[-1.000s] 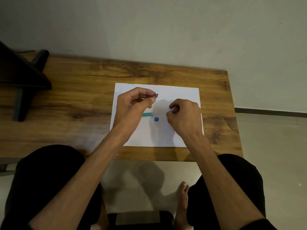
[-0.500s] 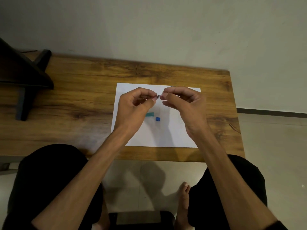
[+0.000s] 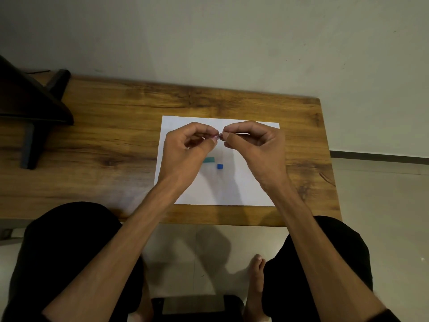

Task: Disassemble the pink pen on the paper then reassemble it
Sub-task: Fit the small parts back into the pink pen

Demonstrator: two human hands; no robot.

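Setting: a white sheet of paper is laid on a wooden bench, with a dark stand at the bench's far left.

Left hand: the left hand is raised over the paper, its fingers pinched narrowly on a small dark pen part.

Right hand: the right hand is held opposite, its fingers closed in a pinch that meets the same spot; a thin pale rod-like piece seems to be held along them, though this cannot be told for certain.

Pink pen: the pen is held between the two pinches, above the far half of the paper; almost all of it is hidden, and no pink colour can be made out.

Loose parts: a teal piece and a small blue piece are left lying on the paper, just beside each other and below the hands.

Step in hand: with parts off and lying loose, a small joint at the pen's end is judged to be worked. Whether it is being taken apart or joined cannot be told.

Next move: a steady, aligned pinch is called for, with a twist or a straight pull along the pen's axis. The small part should be kept over the paper so that it is not dropped.
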